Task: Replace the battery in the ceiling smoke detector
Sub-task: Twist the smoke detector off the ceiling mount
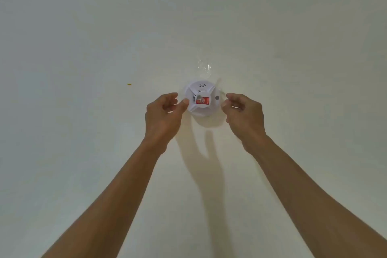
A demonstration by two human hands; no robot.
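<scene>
Looking up, I see the smoke detector [201, 98], round and white, fixed to the pale ceiling [83, 27], with a red label [202, 101] on its centre and a small grey button [217, 97] toward its right edge. My left hand [163, 115] sits at its left side, thumb tip against the rim, the other fingers curled and loose, clamped on nothing. My right hand [244, 113] is just beside the right edge, fingers half curled; I cannot tell whether it touches. Clear tape [204, 67] glints on the ceiling above the detector.
</scene>
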